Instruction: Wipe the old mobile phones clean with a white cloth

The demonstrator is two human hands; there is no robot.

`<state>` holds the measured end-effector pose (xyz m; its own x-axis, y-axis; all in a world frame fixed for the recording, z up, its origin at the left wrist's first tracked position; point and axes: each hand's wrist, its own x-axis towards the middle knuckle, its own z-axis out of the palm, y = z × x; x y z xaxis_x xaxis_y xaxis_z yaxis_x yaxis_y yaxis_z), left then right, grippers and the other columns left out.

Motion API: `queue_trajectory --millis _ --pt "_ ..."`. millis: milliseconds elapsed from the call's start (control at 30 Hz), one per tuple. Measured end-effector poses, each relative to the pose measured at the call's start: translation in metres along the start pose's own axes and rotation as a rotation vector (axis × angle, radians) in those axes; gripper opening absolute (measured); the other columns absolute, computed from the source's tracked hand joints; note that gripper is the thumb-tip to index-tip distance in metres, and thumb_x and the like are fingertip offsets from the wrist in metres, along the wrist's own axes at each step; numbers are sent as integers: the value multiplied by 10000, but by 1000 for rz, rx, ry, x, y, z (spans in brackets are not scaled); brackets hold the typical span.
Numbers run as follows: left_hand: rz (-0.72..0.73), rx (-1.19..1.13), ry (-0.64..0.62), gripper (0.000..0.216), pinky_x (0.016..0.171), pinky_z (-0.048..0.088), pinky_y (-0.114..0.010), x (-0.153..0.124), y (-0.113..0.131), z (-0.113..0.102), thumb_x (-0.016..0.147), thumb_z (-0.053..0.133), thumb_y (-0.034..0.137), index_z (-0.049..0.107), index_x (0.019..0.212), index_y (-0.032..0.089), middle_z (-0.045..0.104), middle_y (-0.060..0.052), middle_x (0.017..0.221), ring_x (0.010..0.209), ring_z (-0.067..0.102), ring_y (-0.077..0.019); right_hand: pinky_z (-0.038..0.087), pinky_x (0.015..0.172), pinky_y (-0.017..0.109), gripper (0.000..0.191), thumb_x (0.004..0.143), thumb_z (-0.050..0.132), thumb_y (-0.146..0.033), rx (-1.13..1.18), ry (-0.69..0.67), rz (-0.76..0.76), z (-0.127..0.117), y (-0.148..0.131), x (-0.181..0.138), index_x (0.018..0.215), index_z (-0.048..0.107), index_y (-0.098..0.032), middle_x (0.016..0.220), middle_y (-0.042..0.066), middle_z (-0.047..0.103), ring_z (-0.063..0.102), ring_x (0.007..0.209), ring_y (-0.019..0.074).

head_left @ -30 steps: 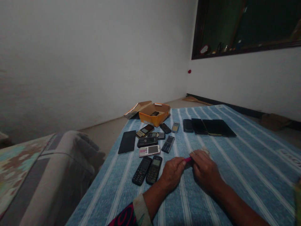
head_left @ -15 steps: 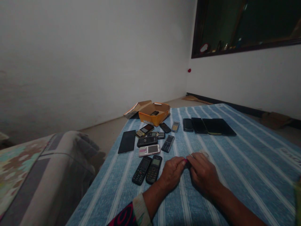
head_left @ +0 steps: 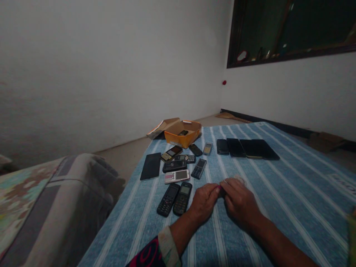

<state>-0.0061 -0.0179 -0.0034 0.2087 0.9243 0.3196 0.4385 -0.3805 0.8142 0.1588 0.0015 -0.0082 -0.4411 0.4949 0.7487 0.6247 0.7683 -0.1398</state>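
Observation:
My left hand and my right hand meet over the blue striped cloth, fingers closed and fingertips touching. Between them shows a small dark thing with a bit of pink, mostly covered, so its kind cannot be made out. Just left of my left hand lie two black keypad phones side by side, the nearer one and its neighbour. Beyond them are a white and pink phone, a grey keypad phone, a black keypad phone and several others.
An orange cardboard box with its lid folded back holds a small phone. Dark flat devices lie in a row at the right back. A black slab lies by the left edge. A draped grey cover stands left.

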Motion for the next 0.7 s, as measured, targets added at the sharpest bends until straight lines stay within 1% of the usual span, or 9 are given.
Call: queue_trajectory --millis 233,400,533,700 --pt "-15 69 -2 333 762 473 -280 -1 -5 1 974 402 321 687 919 158 688 -61 822 792 636 -186 451 742 342 230 791 460 -27 -72 15 51 -3 16 -3 876 627 -160 856 92 632 565 830 229" --pt "-15 71 1 326 765 472 -282 -1 -5 2 976 397 317 683 941 166 688 -56 836 803 635 -184 456 750 353 236 798 460 -34 -106 36 48 0 23 -7 899 627 -167 855 84 630 563 824 229" --pt "0 82 -9 344 755 469 -286 -2 -2 1 982 386 325 686 931 163 682 -54 821 781 627 -180 464 754 358 226 827 460 -36 -95 54 12 1 12 -6 935 619 -155 865 93 620 560 838 232" --pt "19 52 -15 369 766 481 -286 -1 0 0 986 385 359 684 913 155 689 -63 831 786 627 -182 471 783 354 238 852 446 -30 -11 47 -24 3 -4 -4 968 610 -158 914 99 617 560 907 232"
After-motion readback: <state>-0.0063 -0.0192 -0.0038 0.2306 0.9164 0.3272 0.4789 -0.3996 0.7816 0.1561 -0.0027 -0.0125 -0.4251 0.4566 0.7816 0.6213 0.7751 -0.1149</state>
